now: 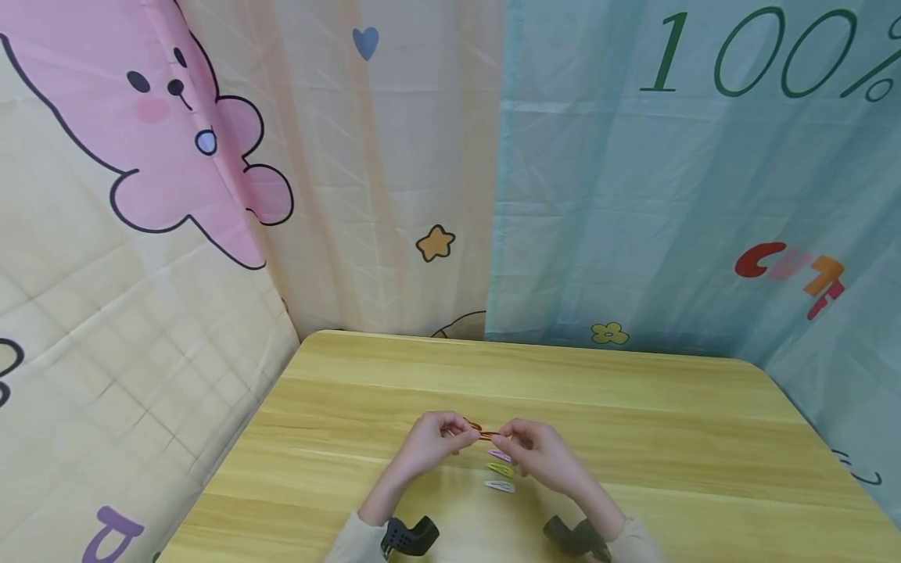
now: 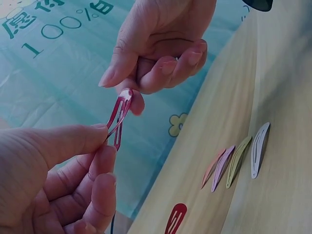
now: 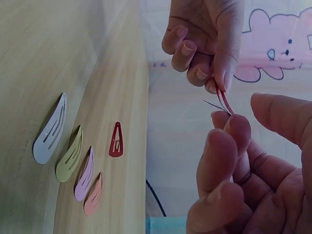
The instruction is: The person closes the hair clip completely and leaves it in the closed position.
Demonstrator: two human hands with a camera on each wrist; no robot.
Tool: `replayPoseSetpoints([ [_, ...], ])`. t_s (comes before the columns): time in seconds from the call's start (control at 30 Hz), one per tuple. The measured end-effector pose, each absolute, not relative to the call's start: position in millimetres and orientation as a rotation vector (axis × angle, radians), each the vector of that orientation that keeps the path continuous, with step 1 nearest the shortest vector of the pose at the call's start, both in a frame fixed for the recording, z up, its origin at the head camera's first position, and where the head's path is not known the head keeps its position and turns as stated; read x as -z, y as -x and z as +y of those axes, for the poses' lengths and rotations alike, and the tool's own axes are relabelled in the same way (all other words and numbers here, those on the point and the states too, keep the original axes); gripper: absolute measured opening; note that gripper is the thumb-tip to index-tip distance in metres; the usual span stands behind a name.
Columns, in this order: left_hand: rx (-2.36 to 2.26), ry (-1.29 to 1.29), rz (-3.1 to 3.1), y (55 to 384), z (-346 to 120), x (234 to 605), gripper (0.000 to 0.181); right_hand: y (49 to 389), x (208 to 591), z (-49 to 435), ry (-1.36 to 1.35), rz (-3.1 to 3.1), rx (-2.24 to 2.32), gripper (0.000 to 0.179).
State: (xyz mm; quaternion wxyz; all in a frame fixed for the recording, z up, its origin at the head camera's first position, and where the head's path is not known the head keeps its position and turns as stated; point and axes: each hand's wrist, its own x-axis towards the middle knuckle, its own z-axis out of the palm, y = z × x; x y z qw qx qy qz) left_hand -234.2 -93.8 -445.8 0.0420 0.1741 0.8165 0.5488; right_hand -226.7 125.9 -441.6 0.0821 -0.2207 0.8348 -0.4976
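My left hand [image 1: 432, 444] pinches a red snap hair clip [image 2: 125, 100] between thumb and forefinger, above the table. The clip is unsnapped: in the right wrist view its thin prong stands apart from the frame. My right hand [image 1: 540, 455] is at the clip's rounded end, its forefinger touching there while the thumb [image 3: 280, 114] is held away. A second red clip [image 3: 116, 140] lies on the table beyond the hands. Beside it, a row holds a coral clip [image 3: 93, 195], a lilac clip [image 3: 84, 175], a yellow-green clip [image 3: 69, 155] and a white clip [image 3: 50, 129].
The wooden table [image 1: 338, 399] has a rounded far edge, with printed curtains [image 1: 605, 219] hanging behind it and at both sides. A black wrist mount [image 1: 411, 538] is on the left forearm, another [image 1: 573, 538] on the right. A dark cable [image 3: 156, 197] hangs past the table edge.
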Motion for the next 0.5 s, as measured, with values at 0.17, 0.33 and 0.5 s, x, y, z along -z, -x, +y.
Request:
replayPoseSetpoints([
  [0.17,-1.662,-0.526,2.527,234.6,-93.0,445.4,0.016,227.2,441.5,125.7,0.653,2.451,1.517,0.031],
  [0.33,-1.679,-0.525,2.517,233.3,-91.4,443.5,0.016,227.0,441.5,126.3,0.651,2.436,1.536,0.027],
  [0.5,-1.699,-0.533,2.501,232.0,-90.8,440.9,0.016,226.7,441.0,126.5,0.654,2.437,1.560,0.021],
])
